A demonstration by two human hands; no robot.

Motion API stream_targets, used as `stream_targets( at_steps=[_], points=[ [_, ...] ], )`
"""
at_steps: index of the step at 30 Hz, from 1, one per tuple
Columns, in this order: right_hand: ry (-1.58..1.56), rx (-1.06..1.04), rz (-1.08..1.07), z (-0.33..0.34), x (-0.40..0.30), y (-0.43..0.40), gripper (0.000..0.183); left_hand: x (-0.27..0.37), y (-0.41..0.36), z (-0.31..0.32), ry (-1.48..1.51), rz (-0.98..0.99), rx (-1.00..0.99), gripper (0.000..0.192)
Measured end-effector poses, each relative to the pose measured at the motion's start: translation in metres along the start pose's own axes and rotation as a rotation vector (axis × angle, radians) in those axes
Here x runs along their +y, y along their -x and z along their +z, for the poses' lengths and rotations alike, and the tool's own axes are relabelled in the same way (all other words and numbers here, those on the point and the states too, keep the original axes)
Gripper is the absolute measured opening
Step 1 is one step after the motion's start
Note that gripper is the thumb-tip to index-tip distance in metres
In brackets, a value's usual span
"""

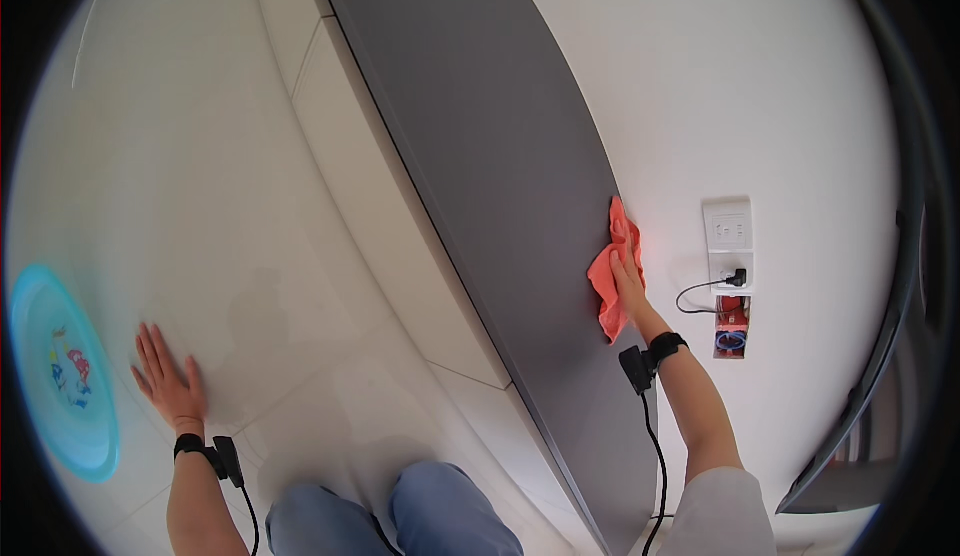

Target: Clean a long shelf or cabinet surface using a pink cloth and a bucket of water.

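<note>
Under my right hand point(631, 278) lies a crumpled coral-red cloth point(609, 286), at the edge of the dark grey cabinet top point(480, 143) where it meets the white wall. My fingers press along the cloth, and part of it bends up against the wall. My left hand point(169, 383) is out to the side over the pale tiled floor, fingers spread, with nothing in it. Nearest to it is a light blue plastic basin point(97, 436) with a cartoon print on its bottom. Each wrist wears a black strap with a small cabled device.
A wall socket panel point(727, 230) holds a black plug point(737, 278); below it an uncovered wall box point(731, 331) shows wires. A dark-framed screen point(847, 436) hangs at the right. Pale drawer fronts point(390, 218) run below the cabinet top. My knees point(450, 511) are near the cabinet.
</note>
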State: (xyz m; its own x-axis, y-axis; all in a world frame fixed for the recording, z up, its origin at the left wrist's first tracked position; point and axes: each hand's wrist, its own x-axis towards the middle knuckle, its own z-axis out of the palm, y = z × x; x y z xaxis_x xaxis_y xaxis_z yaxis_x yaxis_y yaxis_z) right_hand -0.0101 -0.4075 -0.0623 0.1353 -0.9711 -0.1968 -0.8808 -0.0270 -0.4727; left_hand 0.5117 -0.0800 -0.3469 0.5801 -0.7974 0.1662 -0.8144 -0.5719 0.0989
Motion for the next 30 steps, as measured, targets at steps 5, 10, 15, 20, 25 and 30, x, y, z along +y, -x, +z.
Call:
stream_targets(
  at_steps=[5,10,15,20,25,30],
  points=[
    [0.021,0.065,0.114,-0.001,0.015,0.011,0.061,0.002,-0.001,0.003,0.000,0.013,0.021,0.066],
    [0.071,0.129,0.221,-0.010,0.077,0.076,0.061,-0.002,0.004,0.004,-0.021,-0.015,-0.026,0.068],
    [0.133,0.209,0.308,-0.004,0.124,0.157,0.061,0.002,0.002,0.003,0.011,-0.029,-0.019,0.069],
    [0.198,0.153,0.134,0.042,0.051,0.185,0.063,-0.002,0.004,-0.005,-0.007,-0.057,-0.076,0.072],
    [0.227,0.016,-0.238,0.080,-0.053,0.155,0.072,0.003,0.001,-0.007,0.032,-0.081,-0.109,0.072],
    [0.370,-0.085,-0.537,0.108,-0.140,0.061,0.083,-0.001,0.001,-0.002,0.045,-0.093,-0.105,0.072]
  ],
)
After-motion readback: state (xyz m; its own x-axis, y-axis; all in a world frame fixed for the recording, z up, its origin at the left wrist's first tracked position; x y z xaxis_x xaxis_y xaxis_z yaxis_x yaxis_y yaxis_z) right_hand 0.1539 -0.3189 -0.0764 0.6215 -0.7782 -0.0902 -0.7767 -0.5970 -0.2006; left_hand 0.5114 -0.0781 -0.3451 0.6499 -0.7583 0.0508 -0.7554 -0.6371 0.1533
